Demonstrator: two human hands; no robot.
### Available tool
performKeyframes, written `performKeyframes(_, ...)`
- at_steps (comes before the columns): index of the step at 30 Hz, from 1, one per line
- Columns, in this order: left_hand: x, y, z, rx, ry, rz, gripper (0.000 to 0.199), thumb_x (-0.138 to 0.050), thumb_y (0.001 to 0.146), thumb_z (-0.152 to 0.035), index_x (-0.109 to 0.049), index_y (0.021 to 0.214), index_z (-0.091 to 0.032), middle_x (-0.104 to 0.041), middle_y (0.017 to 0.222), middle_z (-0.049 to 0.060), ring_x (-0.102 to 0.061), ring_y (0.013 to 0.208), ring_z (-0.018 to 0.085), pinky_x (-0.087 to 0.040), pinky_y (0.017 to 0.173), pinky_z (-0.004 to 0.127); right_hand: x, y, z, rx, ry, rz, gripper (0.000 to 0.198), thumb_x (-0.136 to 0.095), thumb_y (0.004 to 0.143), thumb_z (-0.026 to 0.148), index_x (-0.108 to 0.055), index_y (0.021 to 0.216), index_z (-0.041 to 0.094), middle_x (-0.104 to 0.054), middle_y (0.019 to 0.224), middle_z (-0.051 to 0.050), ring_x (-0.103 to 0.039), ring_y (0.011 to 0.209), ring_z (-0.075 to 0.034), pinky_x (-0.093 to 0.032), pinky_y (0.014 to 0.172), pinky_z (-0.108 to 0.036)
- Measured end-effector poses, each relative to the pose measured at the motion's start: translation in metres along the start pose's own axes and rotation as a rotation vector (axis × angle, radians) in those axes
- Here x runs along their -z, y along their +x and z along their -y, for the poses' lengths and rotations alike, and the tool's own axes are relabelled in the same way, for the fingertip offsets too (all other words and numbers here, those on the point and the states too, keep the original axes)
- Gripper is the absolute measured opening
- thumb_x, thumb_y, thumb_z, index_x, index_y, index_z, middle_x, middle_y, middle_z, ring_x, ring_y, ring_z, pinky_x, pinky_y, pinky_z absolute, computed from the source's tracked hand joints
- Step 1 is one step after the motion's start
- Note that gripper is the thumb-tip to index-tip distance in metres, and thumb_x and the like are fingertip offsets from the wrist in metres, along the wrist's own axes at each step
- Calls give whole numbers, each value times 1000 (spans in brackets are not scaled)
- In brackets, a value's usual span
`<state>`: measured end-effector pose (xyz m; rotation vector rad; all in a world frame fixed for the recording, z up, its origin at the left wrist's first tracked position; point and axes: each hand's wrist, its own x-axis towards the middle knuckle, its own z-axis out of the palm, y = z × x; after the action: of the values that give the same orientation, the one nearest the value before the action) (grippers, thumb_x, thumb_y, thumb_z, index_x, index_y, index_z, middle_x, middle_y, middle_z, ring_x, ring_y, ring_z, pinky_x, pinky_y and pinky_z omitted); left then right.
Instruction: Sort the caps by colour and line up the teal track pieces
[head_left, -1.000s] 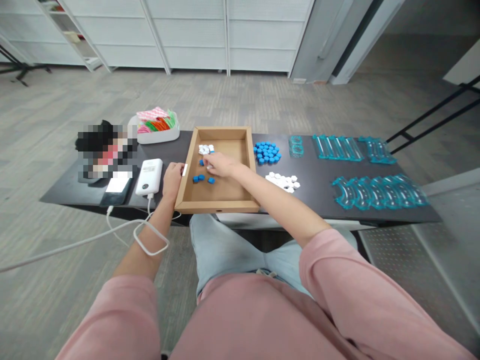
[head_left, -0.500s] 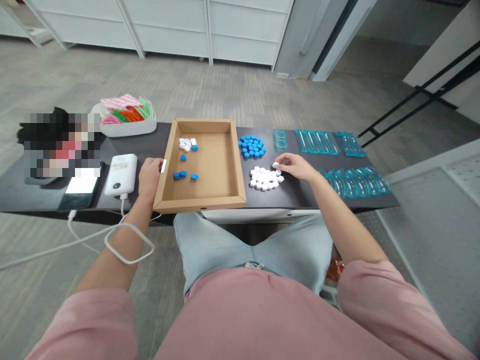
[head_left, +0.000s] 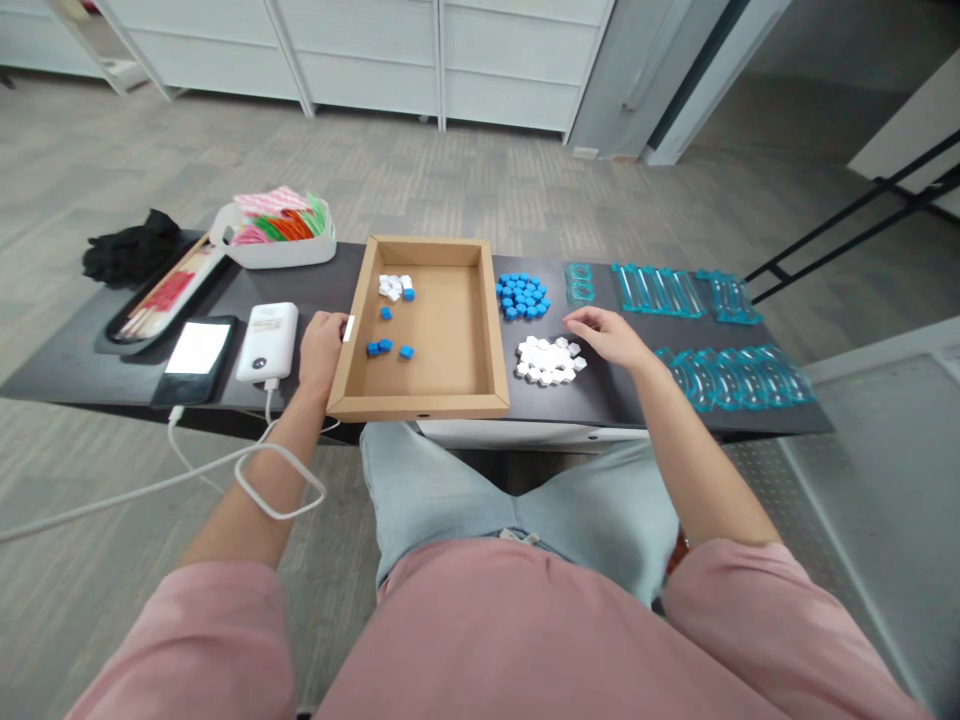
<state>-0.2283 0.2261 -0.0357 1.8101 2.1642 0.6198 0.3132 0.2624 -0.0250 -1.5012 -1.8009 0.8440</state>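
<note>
My left hand (head_left: 321,350) is closed at the left wall of a shallow cardboard box (head_left: 420,407), beside a white label, with its fingertips partly hidden. Inside the box, a cluster of white pieces (head_left: 390,288) lies at the upper left, and several blue pieces (head_left: 385,346) sit on the left half of its floor. My right hand (head_left: 604,335) hovers just right of a pile of white hexagonal pieces (head_left: 546,358), fingers curled together; whatever they hold is hidden. Behind that pile is a group of blue hexagonal pieces (head_left: 523,295).
Clear turquoise plastic parts lie in rows on the right, straight ones (head_left: 660,290) behind and curved ones (head_left: 735,377) in front. On the left stand a white power bank (head_left: 268,342) with cables, a phone (head_left: 196,358), a dark tray (head_left: 124,347) and a white basket (head_left: 285,256).
The white piece seen at my right fingertips no longer shows there. My head view has shifted slightly, moving the table scene rightward. My left hand stays at the box wall.
</note>
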Motion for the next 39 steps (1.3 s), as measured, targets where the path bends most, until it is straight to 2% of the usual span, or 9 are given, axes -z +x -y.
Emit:
performKeyframes(3,-1,0,0,4,-7,12,25,-63,103,-15,-79,123,-17,-73,132,18,-68,128,34,-56,115,39,-22,15,35,132,-33,-51,43,-80,99,68,-85,108,26,-90,112,-11,-79,100,-29,-64,96,-46)
performKeyframes(9,-3,-1,2,1,-27,23,27,-60,106,-15,-80,124,-16,-73,133,19,-68,128,33,-55,115,41,-129,86,133,433,-137,233,17,-77,108,37,-82,116,23,-85,113,-9,-78,99,-26,-62,99,-41)
performKeyframes(14,-7,0,4,-21,-50,-6,28,-59,106,-14,-81,122,-18,-73,128,16,-69,127,32,-56,114,40,-215,135,179,334,-451,303,21,-79,106,24,-73,125,19,-82,135,-19,-77,124,-34,-60,111,-45)
performKeyframes(19,-12,1,7,-44,-63,-31,28,-60,105,-14,-82,122,-19,-74,126,15,-69,124,33,-58,112,39,-240,137,190,302,-540,321,24,-72,107,15,-71,131,20,-82,142,-21,-77,133,-37,-61,112,-44)
performKeyframes(23,-15,2,10,-40,-46,-44,30,-59,104,-14,-82,122,-18,-73,127,15,-69,123,32,-57,113,40,-217,132,185,373,-434,303,29,-74,101,11,-78,129,19,-87,133,-15,-82,124,-32,-62,110,-40)
performKeyframes(27,-14,2,12,-42,-31,-36,31,-59,104,-16,-82,125,-19,-74,128,14,-69,122,32,-57,113,39,-151,132,159,395,-365,201,30,-73,100,13,-86,126,18,-91,127,-12,-86,115,-29,-65,110,-40)
performKeyframes(31,-11,2,10,-49,-4,-20,31,-59,105,-18,-82,126,-19,-75,131,15,-69,125,32,-58,115,40,-63,133,110,253,-408,36,38,-78,96,14,-88,132,18,-92,128,-13,-88,112,-29,-67,111,-43)
performKeyframes(34,-8,0,6,-23,-2,-14,30,-59,106,-19,-82,126,-19,-75,131,15,-70,127,32,-58,114,38,-15,129,73,91,-472,-40,42,-85,92,14,-86,134,17,-93,125,-13,-89,111,-29,-70,108,-44)
performKeyframes(39,-2,-2,-3,5,10,-1,29,-60,103,-17,-80,124,-16,-74,128,15,-70,126,32,-57,112,37,8,116,37,-73,-655,39,19,-89,99,26,-91,117,22,-95,121,-12,-90,119,-32,-68,112,-44)
